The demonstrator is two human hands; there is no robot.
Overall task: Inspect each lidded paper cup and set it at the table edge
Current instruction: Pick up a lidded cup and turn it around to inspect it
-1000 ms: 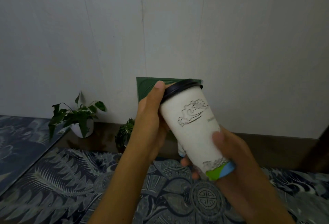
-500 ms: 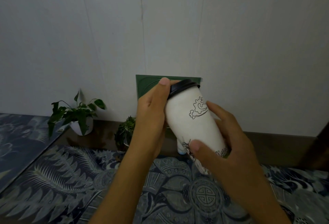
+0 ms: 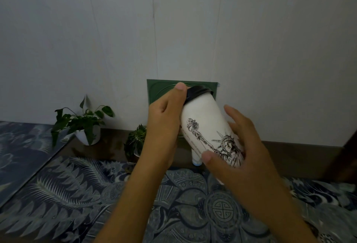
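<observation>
A white paper cup (image 3: 204, 121) with a black lid (image 3: 199, 91) is held up in front of me, tilted with its top leaning away and left. A black line drawing of a torch-bearing statue faces me. My left hand (image 3: 164, 124) grips the upper part, thumb tip on the lid's edge. My right hand (image 3: 239, 157) wraps the lower part and hides the cup's base, its fingers loosely spread. Behind the cup, a second white cup (image 3: 196, 156) with a blue base peeks out on the table.
The table carries a blue patterned cloth (image 3: 81, 184). A dark bare strip (image 3: 108, 146) runs along the white wall. A leafy plant in a white pot (image 3: 85, 126) and a small dark plant (image 3: 136, 142) stand there. A green square panel (image 3: 160, 92) leans on the wall.
The cup has been turned in my hands: the cloud motif went round and the statue drawing now faces me. My right hand shifted its hold over the lower part, covering the green and blue base.
</observation>
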